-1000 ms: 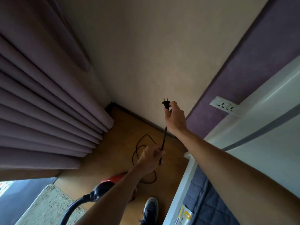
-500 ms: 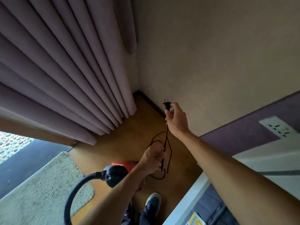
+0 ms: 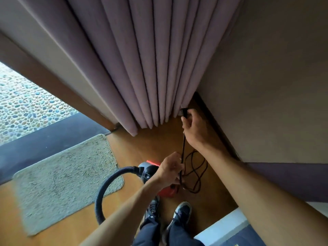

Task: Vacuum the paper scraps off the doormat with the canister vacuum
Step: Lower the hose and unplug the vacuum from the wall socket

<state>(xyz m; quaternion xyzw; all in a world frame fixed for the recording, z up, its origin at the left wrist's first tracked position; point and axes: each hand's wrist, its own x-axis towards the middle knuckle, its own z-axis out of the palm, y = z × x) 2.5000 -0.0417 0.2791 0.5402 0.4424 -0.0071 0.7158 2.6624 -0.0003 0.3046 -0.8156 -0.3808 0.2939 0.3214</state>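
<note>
Landmark: the canister vacuum (image 3: 166,191), red body with a dark top, stands on the wooden floor (image 3: 142,144) just ahead of your shoes (image 3: 182,211).
Right hand: your right hand (image 3: 195,132) is raised beyond the vacuum, near the foot of the curtain. Its grip is clenched on the plug (image 3: 184,112), with the fingers curled over it.
Left hand: your left hand (image 3: 171,170) sits directly above the vacuum. Its grip pinches the cord a stretch below the plug.
Cord: the black cord (image 3: 183,148) runs straight and taut between your two hands. It then drops into loose loops on the floor just right of the vacuum.
Hose: the ribbed black hose (image 3: 106,185) leaves the vacuum's dark top and arcs left and back toward you. It crosses the doormat's near corner and passes under your left forearm.
Doormat: the pale, shaggy doormat (image 3: 67,176) lies flat on the floor just left of the vacuum, its far edge against a dark threshold (image 3: 44,141). The view is blurred here, so you cannot pick out paper scraps on it.
Curtain: a mauve pleated curtain (image 3: 150,68) hangs beyond the vacuum, its hem reaching down to the floor.
Wall: a beige wall (image 3: 266,86) rises right of and beyond the vacuum, with dark skirting at its foot.
Outside: pebbled ground (image 3: 26,107) shows far left of the vacuum, past the threshold.
</note>
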